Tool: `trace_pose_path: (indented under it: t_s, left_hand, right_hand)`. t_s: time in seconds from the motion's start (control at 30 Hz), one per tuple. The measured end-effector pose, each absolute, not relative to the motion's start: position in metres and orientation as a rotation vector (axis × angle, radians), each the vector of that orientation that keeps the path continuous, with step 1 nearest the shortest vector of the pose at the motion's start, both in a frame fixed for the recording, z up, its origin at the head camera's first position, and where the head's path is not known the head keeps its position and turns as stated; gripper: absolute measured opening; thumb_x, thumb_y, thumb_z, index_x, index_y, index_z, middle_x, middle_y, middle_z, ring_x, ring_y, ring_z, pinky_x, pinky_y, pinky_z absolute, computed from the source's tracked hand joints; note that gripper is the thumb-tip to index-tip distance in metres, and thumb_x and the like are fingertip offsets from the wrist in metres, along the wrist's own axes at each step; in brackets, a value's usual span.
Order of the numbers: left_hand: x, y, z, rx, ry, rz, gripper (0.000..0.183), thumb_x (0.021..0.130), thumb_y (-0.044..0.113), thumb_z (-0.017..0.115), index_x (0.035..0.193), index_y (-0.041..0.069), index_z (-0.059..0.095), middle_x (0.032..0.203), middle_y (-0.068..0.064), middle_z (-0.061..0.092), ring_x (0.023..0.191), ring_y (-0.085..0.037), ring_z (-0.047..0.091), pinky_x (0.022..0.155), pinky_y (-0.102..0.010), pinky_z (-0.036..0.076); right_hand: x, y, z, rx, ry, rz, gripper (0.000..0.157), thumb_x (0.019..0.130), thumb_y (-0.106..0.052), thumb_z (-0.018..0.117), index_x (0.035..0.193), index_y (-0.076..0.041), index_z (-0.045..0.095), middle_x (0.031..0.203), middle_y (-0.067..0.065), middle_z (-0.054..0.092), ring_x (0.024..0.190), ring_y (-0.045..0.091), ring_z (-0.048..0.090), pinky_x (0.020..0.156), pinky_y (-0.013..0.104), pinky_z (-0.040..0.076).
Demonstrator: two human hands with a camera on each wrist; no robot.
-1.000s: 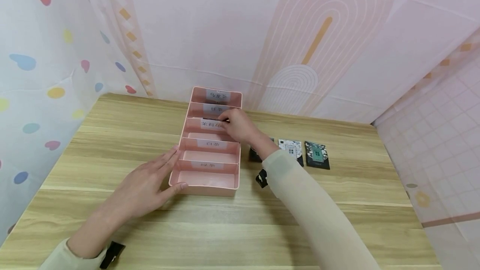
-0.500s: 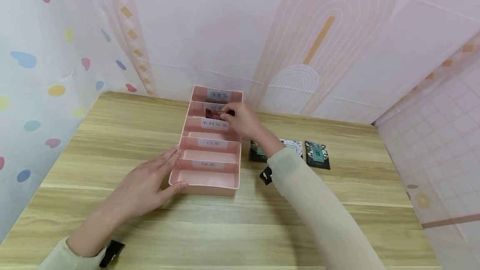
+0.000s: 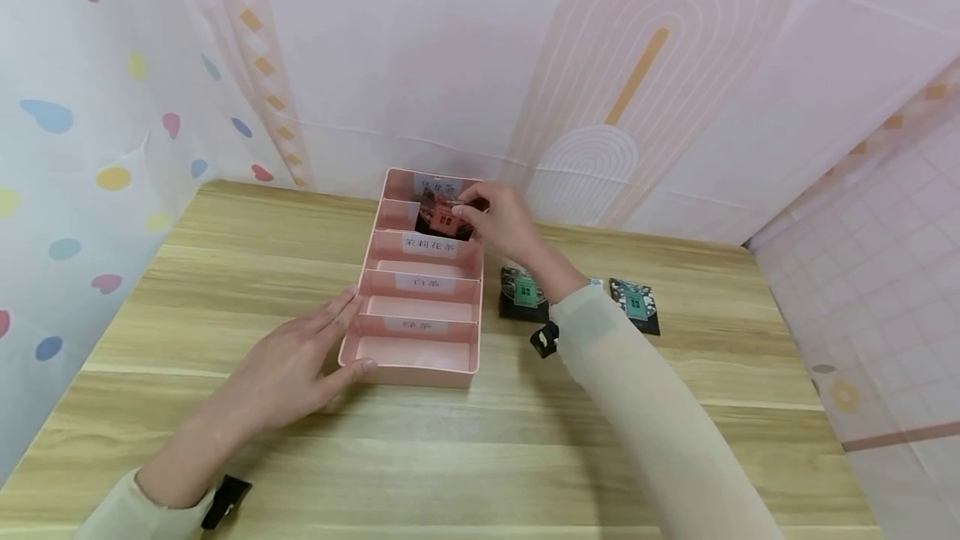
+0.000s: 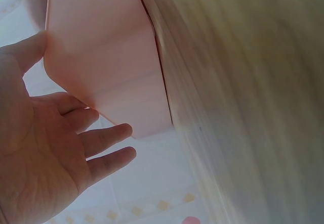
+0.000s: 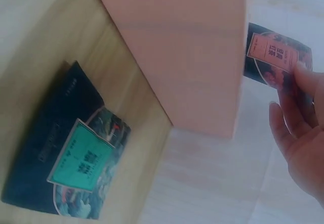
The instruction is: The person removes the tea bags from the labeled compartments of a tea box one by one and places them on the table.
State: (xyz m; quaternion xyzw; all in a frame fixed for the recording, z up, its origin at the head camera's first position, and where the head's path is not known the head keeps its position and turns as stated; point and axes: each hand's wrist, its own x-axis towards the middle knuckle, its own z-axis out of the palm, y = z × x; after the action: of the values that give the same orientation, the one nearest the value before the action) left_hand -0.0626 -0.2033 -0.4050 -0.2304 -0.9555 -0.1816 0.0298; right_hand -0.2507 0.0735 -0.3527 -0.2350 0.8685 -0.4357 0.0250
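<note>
A pink divided box (image 3: 420, 377) has a paper label with Chinese characters on each section. My right hand (image 3: 504, 219) pinches a dark tea packet with a red label (image 3: 442, 215) by its right edge. Tilted, the packet shows above the second section from the back and partly covers the rearmost label. In the right wrist view, the red-label packet (image 5: 273, 57) stands out past the box's rim, between thumb and fingers. My left hand (image 3: 296, 369) rests at the box's front left corner, thumb on the front rim, fingers (image 4: 109, 138) extended along the side wall.
Right of the box, a green-label tea packet (image 3: 522, 292) lies on the wooden table (image 3: 420, 457). Beside it a white packet (image 3: 596, 282) is mostly hidden by my right wrist. Further right lies a teal-label packet (image 3: 635, 305). A patterned cloth backdrop (image 3: 420, 65) rises behind.
My right hand has moved up and slightly back, bringing the red-label packet up from the second section from the back until its face shows. My left hand has stayed at the corner.
</note>
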Motion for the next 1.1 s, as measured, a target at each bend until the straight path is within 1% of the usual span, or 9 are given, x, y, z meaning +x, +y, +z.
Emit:
trace_pose_path:
  t_s: [0.1,0.2,0.23,0.33,0.4,0.63,0.87,1.1]
  left_hand:
    - [-0.062,-0.203,-0.404,-0.703,-2.952,-0.564,0.082,0.102,0.05,0.065,0.16,-0.002,0.038,0.166,-0.021,0.036,0.139,-0.047,0.05,0.109,-0.063,0.045]
    - [-0.062,-0.203,-0.404,-0.696,-2.96,-0.568,0.082,0.102,0.05,0.064,0.16,-0.002,0.038,0.166,-0.02,0.036,0.14,-0.047,0.05,0.11,-0.063,0.045]
    - [-0.062,-0.203,-0.404,-0.695,-2.962,-0.568,0.082,0.102,0.05,0.064,0.16,-0.002,0.037,0.166,-0.02,0.035,0.14,-0.046,0.05,0.11,-0.063,0.045]
    - [-0.063,-0.202,-0.404,-0.695,-2.963,-0.571,0.083,0.102,0.05,0.065,0.16,-0.002,0.038,0.166,-0.02,0.035,0.139,-0.047,0.05,0.11,-0.063,0.045]
    - [-0.063,-0.202,-0.404,-0.693,-2.964,-0.571,0.083,0.102,0.05,0.065,0.16,-0.002,0.037,0.166,-0.02,0.035,0.139,-0.047,0.05,0.11,-0.063,0.045]
    - [-0.063,-0.201,-0.405,-0.7,-2.953,-0.569,0.084,0.101,0.052,0.064,0.159,-0.003,0.038,0.166,-0.021,0.036,0.14,-0.046,0.05,0.11,-0.063,0.045]
    - [-0.063,-0.201,-0.407,-0.704,-2.942,-0.568,0.084,0.101,0.052,0.065,0.158,-0.004,0.04,0.165,-0.021,0.037,0.139,-0.046,0.051,0.109,-0.062,0.046]
    - [-0.064,-0.2,-0.407,-0.698,-2.946,-0.58,0.084,0.101,0.052,0.065,0.159,-0.003,0.039,0.166,-0.02,0.036,0.139,-0.046,0.051,0.109,-0.062,0.046]
  right_hand:
    - [-0.252,0.077,-0.348,-0.759,2.738,-1.323,0.013,0.1,-0.009,0.072,0.107,0.002,0.075,0.111,0.016,0.075,0.076,0.03,0.073,0.074,0.031,0.058]
    - [-0.253,0.081,-0.342,-0.789,2.798,-1.284,0.015,0.099,-0.011,0.074,0.107,0.002,0.076,0.111,0.014,0.076,0.087,0.023,0.07,0.082,0.032,0.056]
    - [-0.254,0.082,-0.341,-0.797,2.813,-1.274,0.015,0.099,-0.011,0.074,0.108,0.002,0.076,0.11,0.014,0.076,0.09,0.022,0.068,0.083,0.033,0.055]
    - [-0.255,0.087,-0.336,-0.819,2.829,-1.278,0.016,0.099,-0.011,0.075,0.108,0.002,0.076,0.107,0.014,0.076,0.091,0.023,0.067,0.081,0.035,0.055]
    - [-0.255,0.09,-0.333,-0.83,2.837,-1.286,0.016,0.099,-0.012,0.075,0.107,0.002,0.077,0.105,0.013,0.076,0.09,0.022,0.067,0.079,0.034,0.055]
    - [-0.253,0.102,-0.326,-0.79,2.813,-1.365,0.015,0.099,-0.012,0.075,0.107,-0.001,0.077,0.094,0.01,0.076,0.08,0.019,0.068,0.065,0.029,0.051]
    - [-0.25,0.116,-0.321,-0.78,2.832,-1.363,0.013,0.099,-0.013,0.075,0.105,-0.002,0.077,0.09,0.008,0.074,0.076,0.02,0.064,0.063,0.028,0.048]
    - [-0.247,0.133,-0.318,-0.821,2.863,-1.341,0.012,0.099,-0.013,0.074,0.104,-0.002,0.076,0.088,0.009,0.074,0.074,0.024,0.062,0.062,0.028,0.045]
